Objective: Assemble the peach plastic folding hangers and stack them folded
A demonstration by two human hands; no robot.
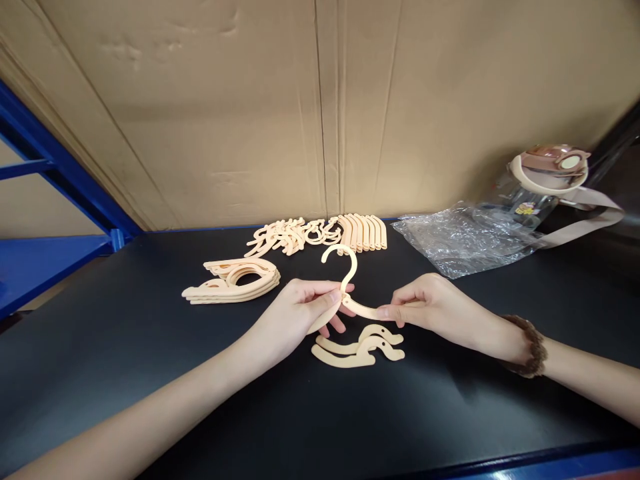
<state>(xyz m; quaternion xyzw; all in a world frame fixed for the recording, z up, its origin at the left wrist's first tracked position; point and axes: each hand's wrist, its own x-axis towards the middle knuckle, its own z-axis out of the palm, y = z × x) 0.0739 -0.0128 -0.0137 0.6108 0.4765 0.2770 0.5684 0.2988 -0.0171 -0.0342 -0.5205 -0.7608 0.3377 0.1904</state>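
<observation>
A cream folding clothes hanger (pixel 350 270) is held up over the black table, its hook upward and its two arms spread to either side. My left hand (pixel 303 308) pinches it near the joint below the hook, over the left arm. The fingers of my right hand (pixel 425 308) are closed on the outer end of the right arm. Two loose hanger pieces with hooked ends (pixel 357 350) lie on the table just below my hands. Part of the left arm is hidden behind my left hand.
Folded hangers (pixel 240 283) are stacked at the left. Behind lie a heap of small hook pieces (pixel 285 235) and a row of curved arm pieces (pixel 363 232). A clear plastic bag (pixel 460 240) and a strapped bottle (pixel 547 173) are at the right. Cardboard (pixel 225 100) stands behind.
</observation>
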